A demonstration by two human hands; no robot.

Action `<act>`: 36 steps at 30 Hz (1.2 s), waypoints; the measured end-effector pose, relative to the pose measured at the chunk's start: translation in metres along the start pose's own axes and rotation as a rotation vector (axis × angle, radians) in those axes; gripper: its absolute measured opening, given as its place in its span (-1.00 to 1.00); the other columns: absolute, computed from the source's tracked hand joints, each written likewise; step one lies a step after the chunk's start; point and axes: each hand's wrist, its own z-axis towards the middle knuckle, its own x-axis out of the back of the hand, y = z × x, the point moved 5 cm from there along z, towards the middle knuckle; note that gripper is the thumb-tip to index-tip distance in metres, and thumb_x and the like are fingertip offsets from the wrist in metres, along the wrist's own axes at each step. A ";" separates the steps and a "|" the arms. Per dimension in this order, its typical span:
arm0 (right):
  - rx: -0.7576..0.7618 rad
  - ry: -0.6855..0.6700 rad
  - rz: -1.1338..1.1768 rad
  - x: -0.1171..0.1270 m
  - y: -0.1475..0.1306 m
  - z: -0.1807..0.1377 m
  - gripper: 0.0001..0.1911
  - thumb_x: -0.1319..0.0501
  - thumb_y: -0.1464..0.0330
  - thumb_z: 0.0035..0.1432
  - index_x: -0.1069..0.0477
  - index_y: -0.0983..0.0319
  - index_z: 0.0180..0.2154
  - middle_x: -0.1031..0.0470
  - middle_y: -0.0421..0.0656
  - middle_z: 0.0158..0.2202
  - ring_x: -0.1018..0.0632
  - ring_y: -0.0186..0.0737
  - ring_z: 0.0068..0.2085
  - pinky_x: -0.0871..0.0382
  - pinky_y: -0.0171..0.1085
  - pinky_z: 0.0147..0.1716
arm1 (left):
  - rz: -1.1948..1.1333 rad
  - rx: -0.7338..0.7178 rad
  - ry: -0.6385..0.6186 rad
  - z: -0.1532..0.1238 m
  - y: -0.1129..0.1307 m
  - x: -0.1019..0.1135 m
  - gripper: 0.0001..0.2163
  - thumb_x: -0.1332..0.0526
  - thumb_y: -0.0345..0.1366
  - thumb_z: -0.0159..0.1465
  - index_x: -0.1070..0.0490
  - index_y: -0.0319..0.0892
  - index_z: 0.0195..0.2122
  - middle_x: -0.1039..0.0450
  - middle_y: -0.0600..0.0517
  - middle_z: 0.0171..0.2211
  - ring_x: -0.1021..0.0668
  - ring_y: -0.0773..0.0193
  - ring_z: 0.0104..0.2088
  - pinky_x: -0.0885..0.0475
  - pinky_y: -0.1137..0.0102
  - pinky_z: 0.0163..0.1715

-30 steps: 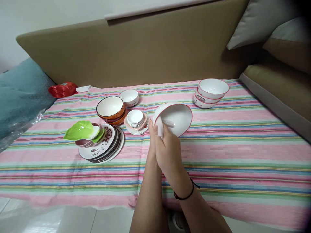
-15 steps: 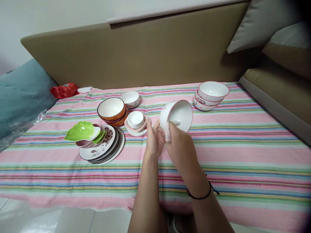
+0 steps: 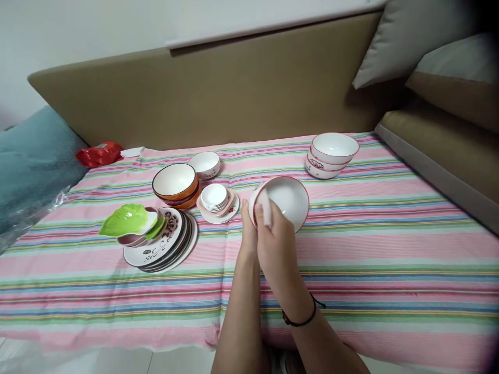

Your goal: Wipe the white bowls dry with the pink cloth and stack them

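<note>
A white bowl with a red rim (image 3: 291,200) is held tilted above the striped cloth, its opening facing right and toward me. My left hand (image 3: 248,234) grips the bowl from its left side and underneath; most of those fingers are hidden behind it. Over the bowl's near left rim, my right hand (image 3: 276,244) is closed on a folded white wipe (image 3: 265,208), which looks like tissue or thin cloth and lies against the rim. A black cord bracelet circles the right wrist.
Stacked red-rimmed bowls (image 3: 333,150) stand at the back right. On the left are orange bowls (image 3: 175,182), a white bowl (image 3: 205,163), small white dishes (image 3: 214,196), a plate stack (image 3: 156,252) and a green leaf-shaped dish (image 3: 128,219). A red package (image 3: 99,154) lies behind.
The bowl has come down slightly and turned its opening more toward me. My left hand has closed in on it, and my right hand has moved from inside the bowl to its near left rim.
</note>
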 end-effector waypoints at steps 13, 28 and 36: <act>-0.494 0.138 1.099 0.038 0.058 0.039 -0.77 -0.26 0.23 0.14 -0.51 0.27 -0.27 -0.63 -0.14 -0.27 -0.62 -0.23 -0.27 -0.52 -0.28 -0.34 | 0.378 -0.287 -0.228 -0.002 0.023 0.001 -0.55 -0.43 -0.34 0.04 -0.53 -0.05 0.01 -0.40 -0.02 0.17 -0.37 0.08 0.23 -0.19 0.32 0.25; -0.158 -0.247 0.812 0.050 0.043 0.038 -0.72 -0.36 0.24 0.02 -0.54 0.22 -0.22 -0.63 -0.18 -0.28 -0.58 -0.21 -0.30 -0.45 -0.24 -0.29 | -0.029 0.027 -0.033 0.009 0.016 0.016 -0.37 -0.04 0.18 0.25 -0.31 -0.15 0.19 -0.46 -0.19 0.05 -0.59 0.14 -0.18 -0.49 0.32 -0.29; 0.340 -0.570 -0.403 0.017 0.009 0.010 -0.67 -0.04 0.56 0.15 -0.49 0.22 -0.16 -0.57 -0.15 -0.37 -0.50 -0.24 -0.39 -0.24 -0.33 -0.41 | -0.113 0.096 0.078 0.003 0.018 0.018 -0.41 0.03 0.19 0.26 -0.48 -0.21 -0.06 -0.56 -0.14 -0.24 -0.60 0.05 -0.18 -0.51 0.24 -0.18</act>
